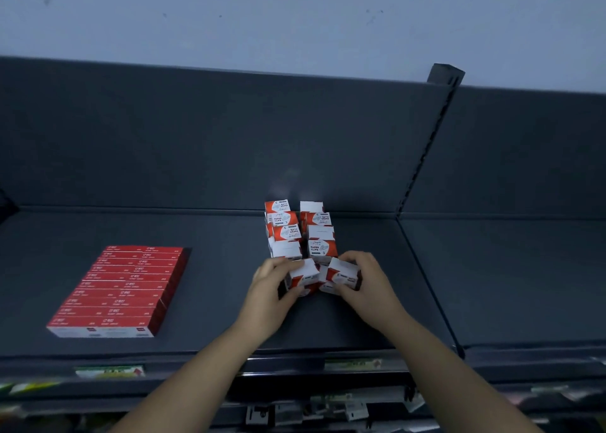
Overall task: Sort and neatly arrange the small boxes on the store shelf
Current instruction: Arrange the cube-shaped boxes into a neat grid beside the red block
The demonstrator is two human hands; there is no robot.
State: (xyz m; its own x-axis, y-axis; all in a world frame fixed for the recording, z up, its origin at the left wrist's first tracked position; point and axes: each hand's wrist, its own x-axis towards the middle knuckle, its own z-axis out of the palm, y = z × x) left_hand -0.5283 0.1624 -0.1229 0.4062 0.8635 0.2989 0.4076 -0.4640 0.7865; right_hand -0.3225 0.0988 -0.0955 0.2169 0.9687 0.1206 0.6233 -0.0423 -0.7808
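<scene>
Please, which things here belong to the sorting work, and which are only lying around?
Belong to the job: two rows of paper clip boxes; left box, gripped by the left hand; right box, gripped by the right hand; shelf.

Only lying about: flat red boxes, lined up at the left, untouched; price labels on the shelf edge.

Two bare forearms showed, each uncovered along its whole visible length, from the bottom of the view up to the wrist. The left forearm (203, 360) and the right forearm (436, 350) were slender and smooth, narrowing toward the wrists. The left grip (272, 288) and the right grip (364, 285) were bare too, with slim fingers; the nails were too blurred to tell.
</scene>
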